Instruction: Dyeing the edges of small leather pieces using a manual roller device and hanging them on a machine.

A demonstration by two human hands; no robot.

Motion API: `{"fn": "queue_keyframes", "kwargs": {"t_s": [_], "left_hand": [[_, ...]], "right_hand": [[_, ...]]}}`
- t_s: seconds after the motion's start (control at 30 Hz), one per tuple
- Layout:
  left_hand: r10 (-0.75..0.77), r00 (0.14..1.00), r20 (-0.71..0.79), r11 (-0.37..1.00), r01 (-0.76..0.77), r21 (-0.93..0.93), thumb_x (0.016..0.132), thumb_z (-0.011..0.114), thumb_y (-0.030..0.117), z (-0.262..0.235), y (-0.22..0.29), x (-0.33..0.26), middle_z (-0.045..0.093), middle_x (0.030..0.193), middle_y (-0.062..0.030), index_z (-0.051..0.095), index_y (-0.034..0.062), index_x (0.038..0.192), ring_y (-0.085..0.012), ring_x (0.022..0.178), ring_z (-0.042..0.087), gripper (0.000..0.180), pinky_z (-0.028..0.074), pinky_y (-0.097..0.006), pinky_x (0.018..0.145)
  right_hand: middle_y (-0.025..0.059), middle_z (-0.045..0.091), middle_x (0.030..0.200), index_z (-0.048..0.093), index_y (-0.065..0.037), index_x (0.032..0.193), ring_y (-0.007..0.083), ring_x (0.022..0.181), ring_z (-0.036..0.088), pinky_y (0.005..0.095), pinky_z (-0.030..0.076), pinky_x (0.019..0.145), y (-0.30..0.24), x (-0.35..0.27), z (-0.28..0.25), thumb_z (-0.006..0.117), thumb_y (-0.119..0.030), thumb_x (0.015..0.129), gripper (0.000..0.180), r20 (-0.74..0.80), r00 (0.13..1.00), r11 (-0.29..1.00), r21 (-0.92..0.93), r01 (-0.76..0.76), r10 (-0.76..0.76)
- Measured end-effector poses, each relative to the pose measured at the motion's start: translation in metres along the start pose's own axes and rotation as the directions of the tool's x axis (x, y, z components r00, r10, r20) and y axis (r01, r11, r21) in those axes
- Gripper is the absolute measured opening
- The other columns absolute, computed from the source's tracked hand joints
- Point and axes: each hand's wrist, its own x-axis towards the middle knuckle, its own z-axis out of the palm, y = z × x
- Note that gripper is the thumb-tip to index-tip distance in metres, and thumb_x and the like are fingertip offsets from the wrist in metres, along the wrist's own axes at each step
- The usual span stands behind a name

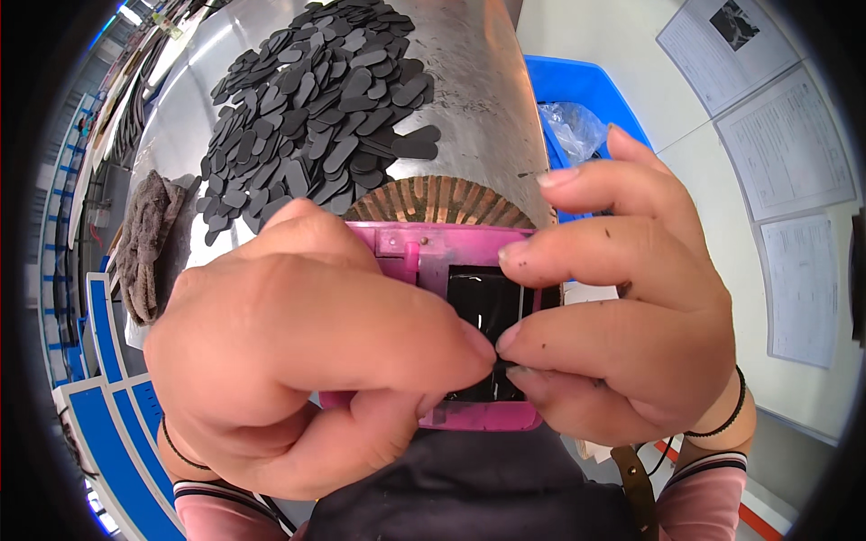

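Note:
In front of me is a pink plastic case [483, 415] with a glossy black sheet [474, 298] lying in its opening. My left hand [289, 352] is closed over the left part of the case, hiding much of it, and its thumb and finger reach onto the black sheet. My right hand [631, 307] comes from the right; two of its digits pinch at the sheet close to the left fingertips. Another right fingertip rests by the upper pink rim, and the outer fingers are raised. What lies right between the fingertips is hidden.
Beyond the case, a round brown-striped piece [442, 200] lies at the metal table's [478, 81] near edge. A large heap of dark oval pieces [316, 108] covers much of the table. A grey-brown cloth [149, 234] hangs at left. A blue bin [586, 81] with clear plastic stands right.

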Motion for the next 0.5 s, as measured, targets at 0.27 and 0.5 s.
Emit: {"fn": "queue_keyframes", "kwargs": {"t_s": [0.27,0.5], "left_hand": [[0.048,0.984,0.173,0.982,-0.078,0.171,0.057,0.068,0.004,-0.006,0.003,0.009,0.060,0.062,0.0006,0.057,0.0098,0.079,-0.0137,0.053,0.043,0.026,0.028,-0.032,0.060],[0.080,0.994,0.073,0.959,-0.097,0.267,0.052,0.064,-0.001,0.016,0.014,0.022,0.057,0.058,0.0007,0.058,0.0099,0.076,-0.0151,0.046,0.040,0.027,0.027,-0.033,0.056]], "right_hand": [[0.0018,0.061,0.099,0.063,-0.019,0.069,0.0318,0.102,0.052,0.0585,0.030,0.095,0.005,-0.008,0.008,0.075,-0.019,0.052,0.021,-0.029,0.997,0.989,-0.133,0.066,-0.071],[-0.0015,0.061,0.098,0.061,-0.020,0.071,0.0294,0.103,0.052,0.0615,0.030,0.095,0.006,-0.013,0.007,0.077,-0.022,0.053,0.025,-0.002,0.999,0.967,-0.250,-0.042,0.043]]}}
